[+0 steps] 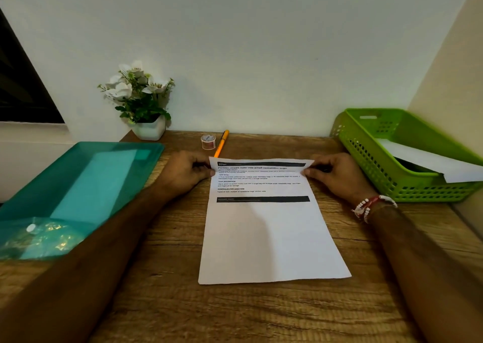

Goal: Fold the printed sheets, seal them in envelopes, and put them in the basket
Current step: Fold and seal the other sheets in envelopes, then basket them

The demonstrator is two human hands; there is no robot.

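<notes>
1. A printed sheet lies face up at the centre of the frame on a wooden desk. Its long axis runs from lower centre straight up toward the wall, with the printed heading at the far end.
2. The left hand and the right hand sit at the sheet's two far corners, level with each other, so neither is nearer. The rest of the page stretches down the frame toward the person.
3. Each hand pinches its corner between the thumb and curled fingers. The far edge is raised slightly off the desk, while the near end lies flat.
4. The first fold will probably carry the far edge down the frame, along the long axis, toward the near edge.
5. The green basket stands at the right of the frame, closer to the right hand. It holds a white paper, perhaps an envelope.
</notes>
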